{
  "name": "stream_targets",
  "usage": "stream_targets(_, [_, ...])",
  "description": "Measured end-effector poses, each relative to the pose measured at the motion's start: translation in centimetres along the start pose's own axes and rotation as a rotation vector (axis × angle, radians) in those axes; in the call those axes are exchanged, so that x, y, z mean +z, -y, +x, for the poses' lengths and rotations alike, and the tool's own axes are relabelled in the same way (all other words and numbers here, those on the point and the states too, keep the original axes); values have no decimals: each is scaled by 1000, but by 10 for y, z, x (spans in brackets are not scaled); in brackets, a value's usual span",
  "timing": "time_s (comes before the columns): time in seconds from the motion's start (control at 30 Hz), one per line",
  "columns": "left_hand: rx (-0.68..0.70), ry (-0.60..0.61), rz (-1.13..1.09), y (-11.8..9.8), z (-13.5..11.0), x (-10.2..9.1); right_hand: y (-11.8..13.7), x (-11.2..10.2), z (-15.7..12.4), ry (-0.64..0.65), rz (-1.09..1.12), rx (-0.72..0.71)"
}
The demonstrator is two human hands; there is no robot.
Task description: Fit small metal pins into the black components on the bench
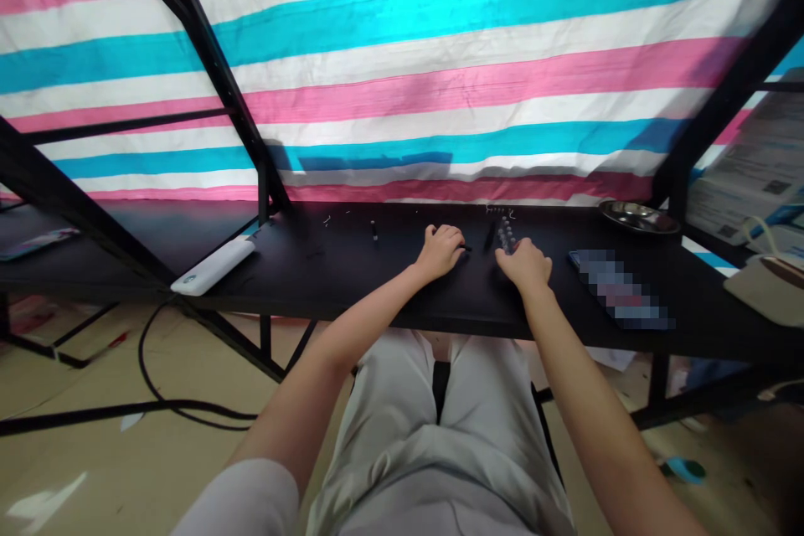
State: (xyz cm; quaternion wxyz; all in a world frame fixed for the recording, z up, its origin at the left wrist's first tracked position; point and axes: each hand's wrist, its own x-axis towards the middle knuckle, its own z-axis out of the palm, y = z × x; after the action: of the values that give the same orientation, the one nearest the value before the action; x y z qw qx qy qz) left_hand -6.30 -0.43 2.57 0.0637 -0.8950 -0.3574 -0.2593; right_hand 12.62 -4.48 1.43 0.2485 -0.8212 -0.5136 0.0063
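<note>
My left hand (441,251) rests on the black tabletop (339,285), its fingers curled. The end of a small, thin black stick (466,248) shows at its fingertips. To its right, my right hand (528,264) is closed on the near end of a clear strip with rows of round bumps (506,233); the strip points away from me. Between the hands, a little farther back, lies a dark slim piece (488,236), hard to make out against the black top. Left of my left hand is a small black cylinder with pale ends (374,230).
Tiny white scraps (327,220) lie toward the back edge. A shiny metal dish (639,218) sits at the back right, with a blurred-screen phone (619,289) nearer me. A white elongated device (214,265) is on the left, by the black frame post (217,67). Striped sheeting (440,92) hangs behind.
</note>
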Motion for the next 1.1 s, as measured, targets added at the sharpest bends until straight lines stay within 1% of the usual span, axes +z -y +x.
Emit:
stream_targets(0.1, [-23, 1, -13, 16, -11, -13, 0, 1, 0, 54, -47, 16])
stream_targets(0.2, [-76, -22, -22, 30, -21, -22, 0, 2, 0, 71, -68, 1])
stream_targets(0.3, [-141, -86, -26, 41, -31, -24, -1, 3, 1, 57, -70, -15])
stream_targets(0.4, [-191, -158, -31, 46, -40, -22, -2, 4, 2, 64, -65, -10])
stream_targets(0.53, [-239, -221, -39, 45, -47, -20, -2, 4, 0, 70, -50, -9])
stream_targets(0.73, [-243, -186, -46, 38, -51, -23, 0, 1, -2, 91, -34, 5])
stream_targets(0.93, [-229, -201, -47, 39, -51, -21, -3, 1, 0, 108, -34, 8])
stream_targets(1.03, [-230, -210, -47, 39, -52, -20, -2, 1, -1, 93, -28, -58])
stream_targets(1.1, [-219, -228, -51, 40, -52, -19, 0, 3, -3, 66, -10, -168])
